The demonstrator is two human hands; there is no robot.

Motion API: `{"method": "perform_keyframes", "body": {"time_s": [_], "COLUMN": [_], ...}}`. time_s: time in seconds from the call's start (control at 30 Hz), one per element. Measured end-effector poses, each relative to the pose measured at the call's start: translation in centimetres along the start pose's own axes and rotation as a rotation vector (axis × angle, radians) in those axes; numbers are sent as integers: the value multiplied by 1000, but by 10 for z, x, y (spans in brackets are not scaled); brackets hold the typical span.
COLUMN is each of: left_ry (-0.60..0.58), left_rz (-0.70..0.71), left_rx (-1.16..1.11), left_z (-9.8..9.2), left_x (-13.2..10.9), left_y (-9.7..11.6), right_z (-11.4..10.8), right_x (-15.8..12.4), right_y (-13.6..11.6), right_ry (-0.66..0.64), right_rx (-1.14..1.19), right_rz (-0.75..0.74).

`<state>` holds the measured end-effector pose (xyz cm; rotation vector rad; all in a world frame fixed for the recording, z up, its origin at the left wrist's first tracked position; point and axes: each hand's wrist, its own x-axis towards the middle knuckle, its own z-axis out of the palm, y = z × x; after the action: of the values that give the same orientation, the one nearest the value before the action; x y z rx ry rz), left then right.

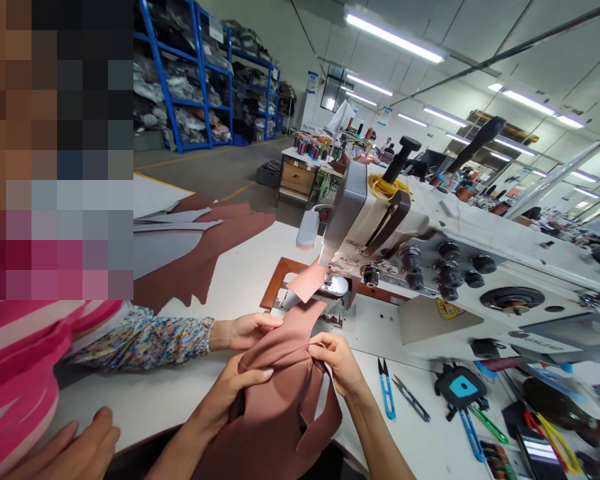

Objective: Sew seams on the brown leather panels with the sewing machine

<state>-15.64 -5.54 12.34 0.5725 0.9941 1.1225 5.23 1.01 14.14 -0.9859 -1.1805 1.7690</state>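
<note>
A dusty-brown piece of fabric [275, 400] hangs bunched in front of the sewing machine [345, 220]. My left hand [245, 380] grips its left side, thumb on top and the other fingers hidden beneath. On the right, my right hand [335, 357] pinches a folded edge of the same fabric, and a loose strip dangles below that hand. The fabric's upper end reaches toward the machine's rounded metal arm [335, 287], where a lighter pink-looking piece [307, 280] lies under the lamp. A co-worker's hand [253, 330] in a floral sleeve touches the fabric from the left.
The co-worker's other hand [87, 447] is at lower left. Brown and grey cut pieces [200, 247] lie on the white table [240, 257]. Right of my hands are blue thread snips [387, 390], dark snips [413, 398] and a black-and-blue tool holder [461, 385].
</note>
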Motion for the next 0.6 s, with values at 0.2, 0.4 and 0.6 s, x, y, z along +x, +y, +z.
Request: {"method": "perform_keyframes", "body": {"time_s": [0.2,0.4,0.6], "left_ry": [-75,-83,-73], "left_rz": [-86,-163,-200], "left_rx": [-100,-180,-309], "left_z": [2,6,13], "left_x": [-1,-3,-4], "left_y": [6,13,7], "right_z": [6,8,8], "right_x": [8,10,12], "right_y": [-5,-6,-2], "right_ry": [11,-88,-102], "right_rx": [40,76,6], "right_rz": [-47,-151,-233]}}
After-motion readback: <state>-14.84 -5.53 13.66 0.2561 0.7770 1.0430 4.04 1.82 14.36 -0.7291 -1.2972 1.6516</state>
